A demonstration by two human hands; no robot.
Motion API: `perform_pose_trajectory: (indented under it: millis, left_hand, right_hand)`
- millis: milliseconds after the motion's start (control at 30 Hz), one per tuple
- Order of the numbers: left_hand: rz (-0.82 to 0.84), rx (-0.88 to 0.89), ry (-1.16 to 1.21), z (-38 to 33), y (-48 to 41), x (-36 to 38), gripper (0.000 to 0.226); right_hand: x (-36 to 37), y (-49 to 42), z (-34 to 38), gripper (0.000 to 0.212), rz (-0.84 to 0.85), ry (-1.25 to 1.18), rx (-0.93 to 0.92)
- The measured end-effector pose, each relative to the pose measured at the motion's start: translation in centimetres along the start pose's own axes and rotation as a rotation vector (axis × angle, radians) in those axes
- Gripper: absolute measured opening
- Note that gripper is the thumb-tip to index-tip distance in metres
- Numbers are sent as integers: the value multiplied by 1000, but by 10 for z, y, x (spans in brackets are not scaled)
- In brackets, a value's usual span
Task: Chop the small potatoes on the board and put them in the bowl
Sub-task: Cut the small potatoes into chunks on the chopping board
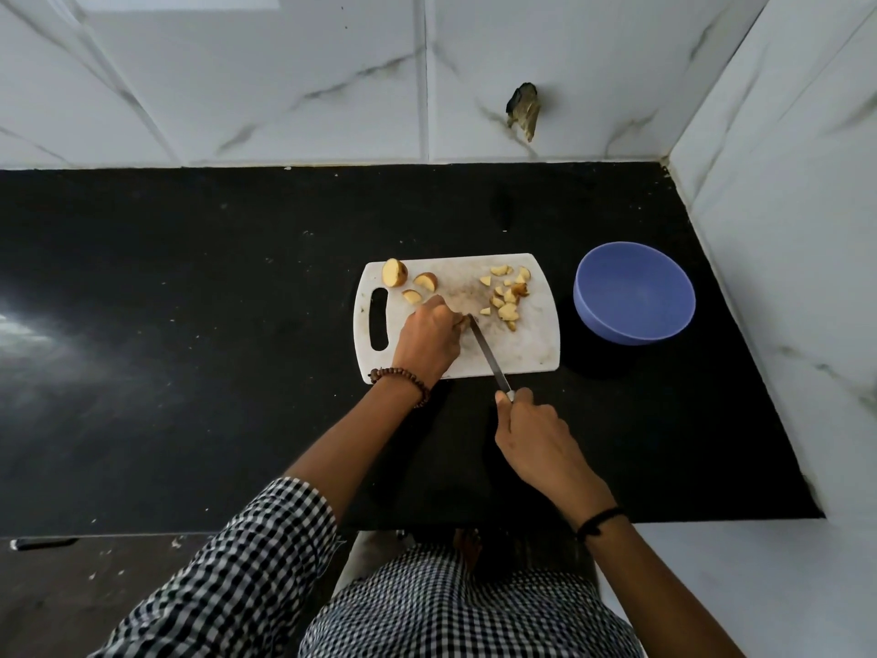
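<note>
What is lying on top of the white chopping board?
On the white chopping board lie chopped potato pieces and larger potato chunks. The left hand hides whatever it steadies; the right hand holds the knife.

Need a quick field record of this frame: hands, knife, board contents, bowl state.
left hand: on the cutting board, fingers bent over a piece at the knife tip; the piece itself is mostly hidden
right hand: grips the knife handle, off the board's near edge
knife: blade angled across the board, tip at the left fingers
uncut pieces: three larger chunks, board's far left
chopped pieces: small pile, board's far right
bowl: blue, right of the board, empty
counter: black
</note>
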State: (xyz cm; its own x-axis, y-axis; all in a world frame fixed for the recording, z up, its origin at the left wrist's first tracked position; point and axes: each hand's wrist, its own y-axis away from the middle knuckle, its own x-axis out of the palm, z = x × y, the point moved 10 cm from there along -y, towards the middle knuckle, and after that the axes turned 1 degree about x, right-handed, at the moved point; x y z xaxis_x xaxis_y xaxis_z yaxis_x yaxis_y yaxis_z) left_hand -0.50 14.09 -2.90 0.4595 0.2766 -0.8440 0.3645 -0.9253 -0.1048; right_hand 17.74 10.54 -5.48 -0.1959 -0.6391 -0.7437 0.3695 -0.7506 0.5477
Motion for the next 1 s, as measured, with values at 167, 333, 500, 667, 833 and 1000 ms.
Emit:
perform_pose_trajectory:
  millis: [167, 333, 500, 667, 833, 1000]
  left_hand:
    - [-25, 0, 4, 2, 2, -2, 20]
    - [-22, -36, 37, 6, 2, -5, 21]
    - [-15, -90, 79, 11, 3, -8, 16]
    - [-37, -108, 107, 12, 5, -10, 16]
    - [-46, -68, 99, 10, 5, -10, 17]
    - [-34, -33, 74, 8, 4, -8, 19]
  right_hand:
    - [1, 13, -15, 32, 53, 43, 18]
    - [-3, 20, -19, 34, 61, -40, 18]
    - [-11, 10, -2, 37, -27, -164, -61]
    - [-20, -9, 20, 44, -115, -110, -123]
    - [-24, -21, 36, 42, -143, -51, -163]
    - [-22, -29, 41, 42, -144, -3, -181]
